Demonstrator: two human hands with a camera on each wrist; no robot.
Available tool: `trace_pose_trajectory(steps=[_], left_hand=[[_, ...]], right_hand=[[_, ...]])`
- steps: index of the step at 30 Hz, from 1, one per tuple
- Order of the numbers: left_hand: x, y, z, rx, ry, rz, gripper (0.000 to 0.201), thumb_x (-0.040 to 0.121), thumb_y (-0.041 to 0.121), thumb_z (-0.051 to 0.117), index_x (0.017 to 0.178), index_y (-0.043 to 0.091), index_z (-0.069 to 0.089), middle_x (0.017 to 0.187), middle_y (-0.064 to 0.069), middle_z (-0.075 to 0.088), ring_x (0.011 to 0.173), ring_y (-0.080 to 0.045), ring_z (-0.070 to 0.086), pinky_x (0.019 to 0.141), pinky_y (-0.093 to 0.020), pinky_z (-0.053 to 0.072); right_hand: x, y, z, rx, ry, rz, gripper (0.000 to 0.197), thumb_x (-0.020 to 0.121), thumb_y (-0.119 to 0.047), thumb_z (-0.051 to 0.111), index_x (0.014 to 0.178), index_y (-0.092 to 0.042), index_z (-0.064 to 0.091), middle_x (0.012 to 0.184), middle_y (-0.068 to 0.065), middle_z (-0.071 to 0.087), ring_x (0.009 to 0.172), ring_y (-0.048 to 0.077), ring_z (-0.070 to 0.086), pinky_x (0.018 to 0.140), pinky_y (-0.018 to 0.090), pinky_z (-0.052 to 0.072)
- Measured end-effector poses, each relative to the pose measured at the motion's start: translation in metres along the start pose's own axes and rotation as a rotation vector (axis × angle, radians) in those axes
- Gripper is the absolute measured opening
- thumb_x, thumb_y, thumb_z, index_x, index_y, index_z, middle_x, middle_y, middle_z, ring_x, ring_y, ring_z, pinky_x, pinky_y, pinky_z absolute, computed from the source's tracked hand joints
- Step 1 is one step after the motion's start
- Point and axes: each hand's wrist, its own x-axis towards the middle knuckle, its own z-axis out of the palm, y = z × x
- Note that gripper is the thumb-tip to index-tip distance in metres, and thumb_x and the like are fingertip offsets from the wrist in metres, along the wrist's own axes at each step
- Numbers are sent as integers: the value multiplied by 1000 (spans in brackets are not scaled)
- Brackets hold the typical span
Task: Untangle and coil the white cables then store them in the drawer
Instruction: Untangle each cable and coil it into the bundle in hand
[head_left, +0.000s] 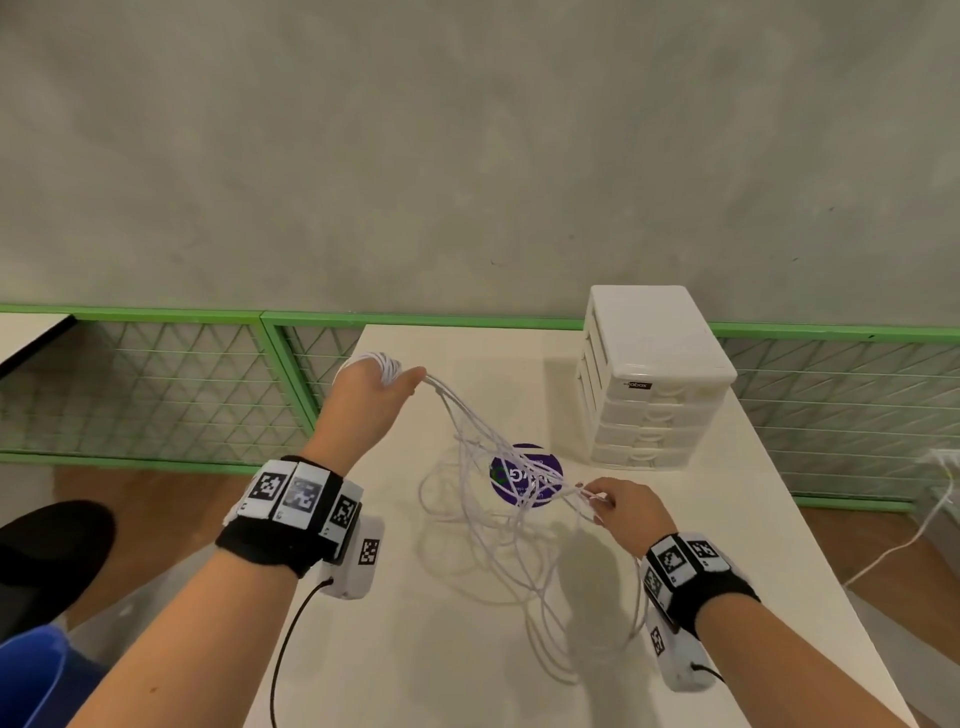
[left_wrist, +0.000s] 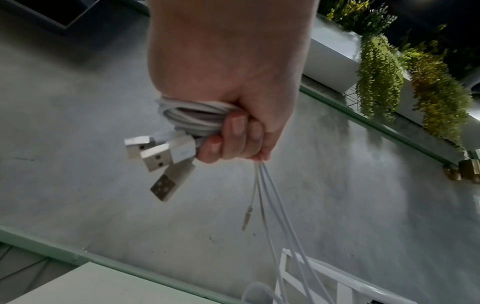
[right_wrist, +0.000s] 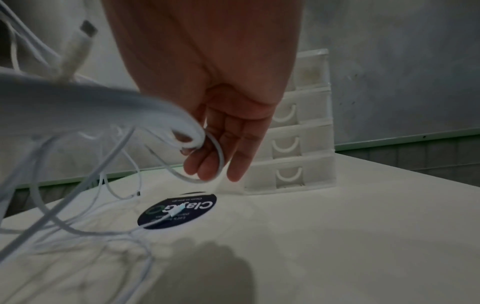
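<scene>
My left hand (head_left: 395, 374) is raised over the table's far left edge and grips a coil of white cable (left_wrist: 192, 117) wound round its fingers. Three USB plugs (left_wrist: 158, 158) stick out of the fist. Several strands (head_left: 467, 415) run down from it to my right hand (head_left: 592, 496), which pinches them low over the table; one loop (right_wrist: 219, 162) lies across its fingers (right_wrist: 207, 164). The loose tangle (head_left: 498, 551) sags onto the white table (head_left: 415, 665). The white drawer unit (head_left: 654, 379) stands at the back right with all its drawers closed (right_wrist: 311, 144).
A round purple sticker (head_left: 524, 475) lies on the table under the strands, in front of the drawer unit. A green mesh fence (head_left: 156, 395) runs behind the table. A black seat (head_left: 47, 551) and a blue bin (head_left: 31, 675) are at the left.
</scene>
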Motion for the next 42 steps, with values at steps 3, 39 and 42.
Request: trace_pose_trajectory(steps=[3,39,42], left_hand=[[3,0,3,1,54,42,55,90,37,58,71,-15,52,63,-16,46,56,-24,40,55,-34,33],[-16,55,-2,-273,50,103,41,90,34,60,62,5,58,50,-3,47,43,-11,41,50,-28,35],[-13,53,6,-152,-19,105,52,89,38,60,71,-11,55,57,-11,45,50,-20,39,52,-30,33]], right_hand=[[2,9,4,-40,15,79,20,90,-17,50,101,-25,65,96,6,70,87,23,65,78,31,51],[-6,-37,-6,204,-234,-173,40,85,-2,54,121,-18,53,114,4,55,108,21,54,82,21,44],[-3,-53,-31,507,-141,-167,58,80,6,52,132,-19,45,123,6,53,117,16,49,77,13,42]])
